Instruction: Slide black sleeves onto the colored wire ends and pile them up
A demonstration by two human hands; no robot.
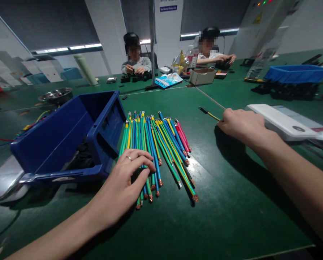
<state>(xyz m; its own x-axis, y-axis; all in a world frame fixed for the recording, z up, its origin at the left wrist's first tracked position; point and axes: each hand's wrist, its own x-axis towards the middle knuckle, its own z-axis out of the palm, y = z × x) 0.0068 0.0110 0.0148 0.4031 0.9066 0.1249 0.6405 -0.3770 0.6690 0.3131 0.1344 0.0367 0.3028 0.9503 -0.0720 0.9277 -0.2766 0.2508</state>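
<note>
A pile of cut cables [164, 141] in green, yellow, blue and pink lies on the green table, with ring lugs at many far ends and bare copper at several near ends. My left hand [131, 169] rests over the pile's left part, fingers bent but loose, thumb apart from them. Off to the right, my right hand [240, 122] is closed around a thin yellow-green wire [212, 116] with a black end piece. The rest of that wire is hidden by the fist.
Left of the cables stands a dark blue bin [61, 137] with black parts inside. A white power bank [280, 121] lies by my right wrist. Farther back are a metal bowl [55, 95], a cardboard box [202, 76], a light blue tray [299, 74] and two seated people.
</note>
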